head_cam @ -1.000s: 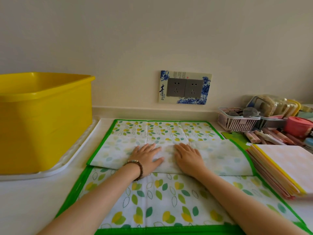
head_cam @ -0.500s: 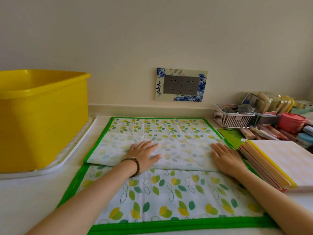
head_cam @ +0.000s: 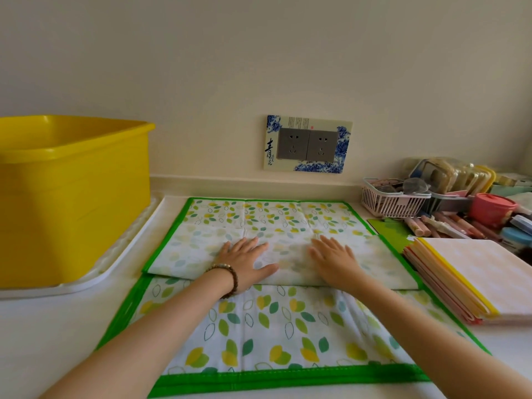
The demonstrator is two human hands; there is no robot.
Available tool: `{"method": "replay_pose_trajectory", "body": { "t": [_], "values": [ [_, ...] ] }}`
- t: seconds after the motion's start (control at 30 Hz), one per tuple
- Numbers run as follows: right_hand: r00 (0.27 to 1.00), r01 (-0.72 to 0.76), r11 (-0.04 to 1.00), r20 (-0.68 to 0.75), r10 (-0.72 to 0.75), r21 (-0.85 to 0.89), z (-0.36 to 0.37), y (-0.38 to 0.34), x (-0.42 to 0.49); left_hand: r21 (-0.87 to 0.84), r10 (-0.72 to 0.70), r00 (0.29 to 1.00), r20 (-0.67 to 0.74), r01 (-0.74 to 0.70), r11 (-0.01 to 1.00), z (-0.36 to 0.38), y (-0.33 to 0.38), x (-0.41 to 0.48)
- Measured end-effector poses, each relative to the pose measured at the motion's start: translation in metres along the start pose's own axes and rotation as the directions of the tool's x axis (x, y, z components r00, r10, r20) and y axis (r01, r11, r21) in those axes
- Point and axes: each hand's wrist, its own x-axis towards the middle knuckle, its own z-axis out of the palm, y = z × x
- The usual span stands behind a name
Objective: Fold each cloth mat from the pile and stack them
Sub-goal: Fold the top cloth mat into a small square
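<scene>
Two hands are working one leaf-print mat (head_cam: pixel 273 326) with a green border, which is lying flat on the white tabletop (head_cam: pixel 43 341), centred in front of the person. One pale band (head_cam: pixel 187 254), showing the reverse side, is lying folded across the mat's middle. Its long axis is running left to right, parallel to the wall, with green trim showing at both ends. The left hand (head_cam: pixel 244 260) and right hand (head_cam: pixel 334 260) are both pressing palm-down on that band, near each other but apart. Fingers (head_cam: pixel 253 246) on each hand are lying straight and slightly spread, pointing away toward the wall and gripping nothing; the left thumb is angling toward the right hand. One beaded bracelet (head_cam: pixel 227 279) is sitting on the left wrist. One stack of folded mats (head_cam: pixel 489 277) is sitting at the mat's right edge, with yellow, orange and pink edges facing the open mat; I cannot count the layers reliably. One yellow tub (head_cam: pixel 72 197) is standing on one white tray (head_cam: pixel 115 272), left of the mat. One wall plate (head_cam: pixel 307 144) is carrying two sockets behind the mat. One pink basket (head_cam: pixel 388 201) and one pink lidded pot (head_cam: pixel 490 208) are sitting among the clutter at far right.
</scene>
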Motion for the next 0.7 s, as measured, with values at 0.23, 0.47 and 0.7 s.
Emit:
{"method": "replay_pose_trajectory", "body": {
  "t": [0.23,0.47,0.7],
  "values": [
    [0.999,0.043,0.999,0.004,-0.043,-0.015,0.027,-0.026,0.010,0.001,0.003,1.000,-0.001,-0.003,1.000,-0.001,0.000,-0.001],
    [1.000,0.018,0.997,0.026,-0.016,-0.080,0.027,-0.025,0.010,-0.008,0.044,0.999,0.018,-0.043,0.999,-0.002,-0.006,-0.002],
    [0.999,0.014,0.996,0.031,-0.011,-0.090,0.027,-0.023,0.011,-0.032,0.065,0.997,0.036,-0.064,0.997,-0.005,-0.051,-0.022]
  ]
}}
